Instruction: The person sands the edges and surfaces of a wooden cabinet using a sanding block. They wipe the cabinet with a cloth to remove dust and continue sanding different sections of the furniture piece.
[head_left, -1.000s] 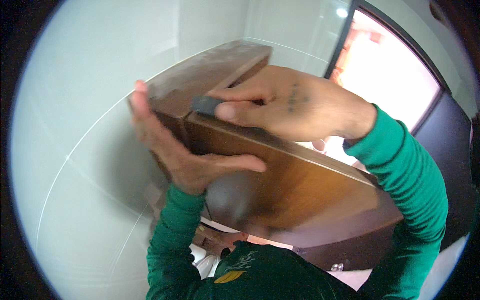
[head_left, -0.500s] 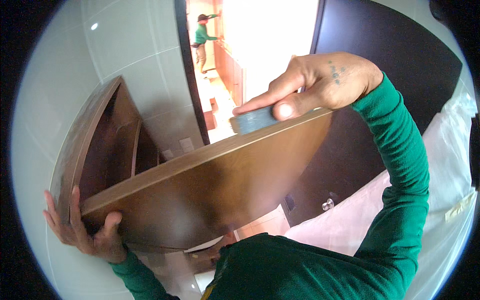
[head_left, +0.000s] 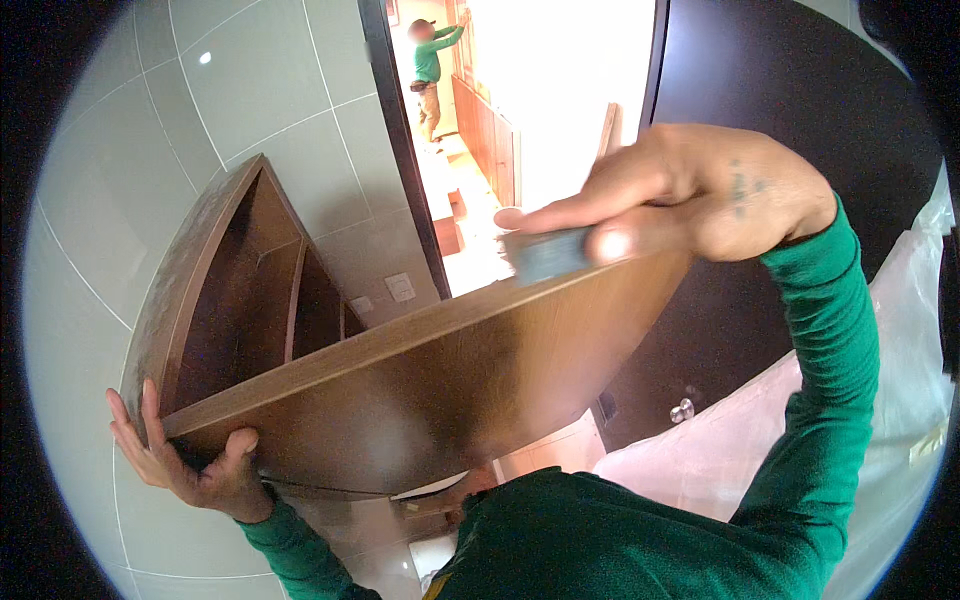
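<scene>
A brown wooden cabinet door slants across the middle, its narrow top edge facing up. My left hand grips its left corner, thumb on the near face and fingers spread beyond the edge. In my right hand a grey sanding block is pinched between thumb and fingers. The block sits at the door's top edge, toward the right end, and looks smeared by motion. Behind the door's left end stands the open brown cabinet with inner dividers.
Grey tiles cover the left wall, with an outlet plate near the doorway. A dark door with a metal knob stands at right, beside plastic sheeting. Through the doorway, another person stands at a wall.
My view has shifted, so most things sit a little farther right. The sanding block has slid slightly right along the door's edge. My left hand keeps its grip at the corner.
</scene>
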